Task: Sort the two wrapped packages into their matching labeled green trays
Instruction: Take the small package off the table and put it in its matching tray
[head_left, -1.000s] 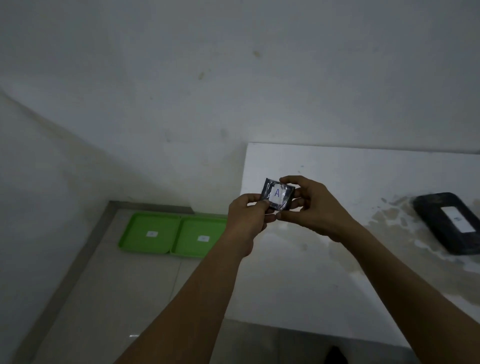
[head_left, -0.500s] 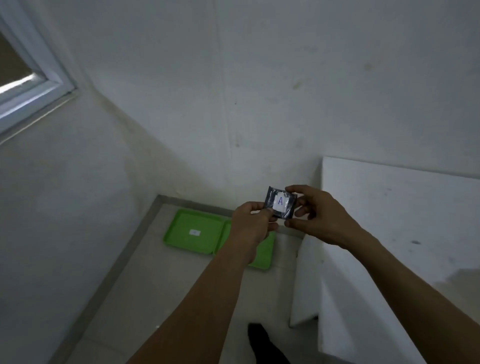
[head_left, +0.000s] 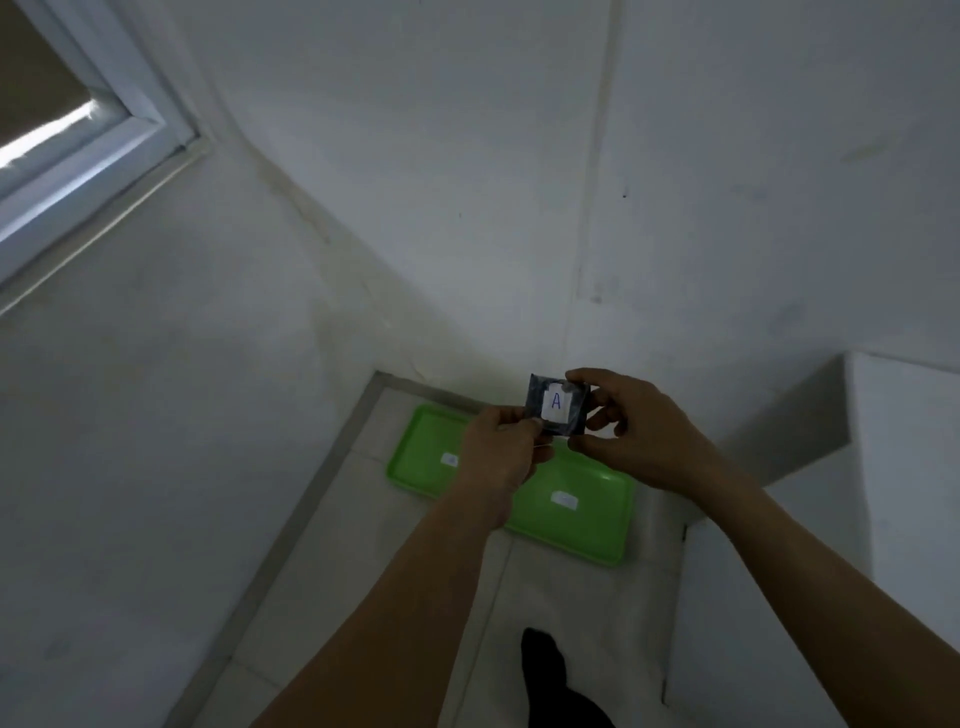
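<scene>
Fingers (head_left: 522, 422) of both hands pinching package (head_left: 557, 404) marked A, tray (head_left: 582, 525) labels unreadable, left tray (head_left: 421, 457) half hidden

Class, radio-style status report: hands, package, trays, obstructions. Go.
Left hand and right hand both pinching the dark package marked A, held up in the air. Two green trays on the floor below, labels unreadable. Nothing in the way.
</scene>
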